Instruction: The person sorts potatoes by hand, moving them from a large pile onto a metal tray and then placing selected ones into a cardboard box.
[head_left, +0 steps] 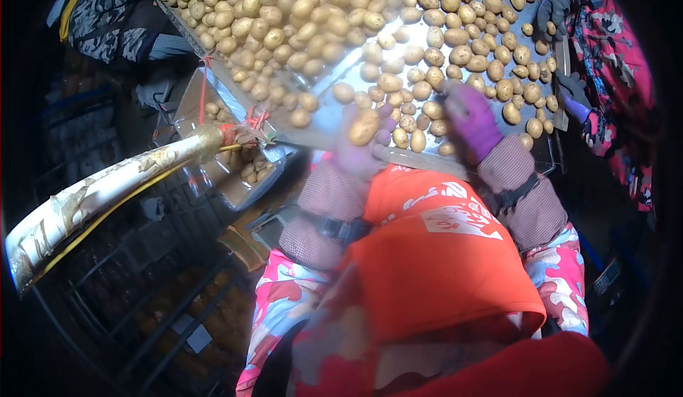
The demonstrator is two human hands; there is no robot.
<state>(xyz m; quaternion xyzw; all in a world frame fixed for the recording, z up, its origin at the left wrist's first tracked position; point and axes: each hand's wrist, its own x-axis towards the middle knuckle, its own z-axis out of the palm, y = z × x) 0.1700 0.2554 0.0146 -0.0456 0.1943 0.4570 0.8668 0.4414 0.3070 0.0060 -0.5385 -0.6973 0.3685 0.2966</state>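
Note:
My left hand [354, 148], in a purple glove, is closed around a yellow potato [363, 126] at the near edge of the sorting table [329, 105]. To its right, my right hand [472, 118] reaches over the near part of the table in the same kind of glove. Its fingers are smeared by motion and lie right beside several loose potatoes [417, 140]. A dense heap of potatoes [270, 13] covers the far left of the metal surface, and scattered ones [498, 70] lie on the right.
A white, tape-wrapped pole [121, 176] comes in from the left, tied with red string. Under the table's left corner stands a plastic-lined box [245, 191] holding potatoes. One person [612, 62] with grey gloves works at the right edge; another person [107, 20] is at the far left.

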